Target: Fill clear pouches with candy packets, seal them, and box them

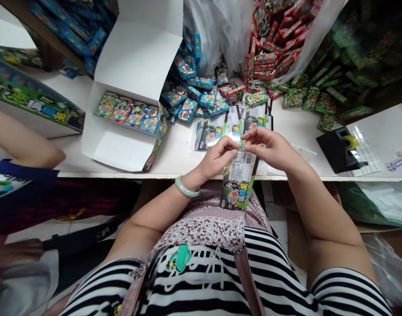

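My left hand and my right hand pinch the top edge of a long flat printed bag between them. The bag hangs down over the front edge of the white table, its lower end green and black with cartoon print. A pale green bangle sits on my left wrist. Just behind my hands lies a small stack of the same flat bags. Beyond that stack lie loose blue small boxes, red small boxes and green small boxes.
An open white carton at the left holds a row of colourful small boxes. A black tape dispenser stands at the right on the table. Another person's arm reaches in from the left edge. A large printed carton lies at far left.
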Available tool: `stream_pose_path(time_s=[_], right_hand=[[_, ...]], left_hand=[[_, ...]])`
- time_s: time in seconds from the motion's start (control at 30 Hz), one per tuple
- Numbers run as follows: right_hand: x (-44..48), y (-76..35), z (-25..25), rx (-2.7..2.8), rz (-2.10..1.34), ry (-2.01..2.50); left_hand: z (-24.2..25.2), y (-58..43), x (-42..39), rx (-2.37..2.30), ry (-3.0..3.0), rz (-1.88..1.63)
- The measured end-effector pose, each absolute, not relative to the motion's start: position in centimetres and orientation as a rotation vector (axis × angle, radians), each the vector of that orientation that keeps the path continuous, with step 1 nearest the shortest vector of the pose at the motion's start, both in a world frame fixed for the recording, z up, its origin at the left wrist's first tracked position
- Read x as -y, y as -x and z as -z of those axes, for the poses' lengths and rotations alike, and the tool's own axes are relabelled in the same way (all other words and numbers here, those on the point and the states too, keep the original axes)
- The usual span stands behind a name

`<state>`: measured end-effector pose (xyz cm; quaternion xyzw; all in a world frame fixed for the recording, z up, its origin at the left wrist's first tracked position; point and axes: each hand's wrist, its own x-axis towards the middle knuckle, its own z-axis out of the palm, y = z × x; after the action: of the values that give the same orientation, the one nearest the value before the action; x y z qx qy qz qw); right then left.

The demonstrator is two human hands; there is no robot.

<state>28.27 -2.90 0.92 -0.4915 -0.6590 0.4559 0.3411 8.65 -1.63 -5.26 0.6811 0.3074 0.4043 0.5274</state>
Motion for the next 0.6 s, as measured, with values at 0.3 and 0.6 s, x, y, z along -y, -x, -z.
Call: stream_pose_path(time_s=[0.3,0.6], right_hand=[[2.2,-28.3,-0.5,1.677,-1.257,1.312],[2.4,-27.6,0.0,1.628,-1.246,1.337]], left_hand=[[5.6,-9.0,1.6,-0.730,-1.611,-0.995],[6.1,-9.9,2.1,-0.846,-1.674,-1.117]])
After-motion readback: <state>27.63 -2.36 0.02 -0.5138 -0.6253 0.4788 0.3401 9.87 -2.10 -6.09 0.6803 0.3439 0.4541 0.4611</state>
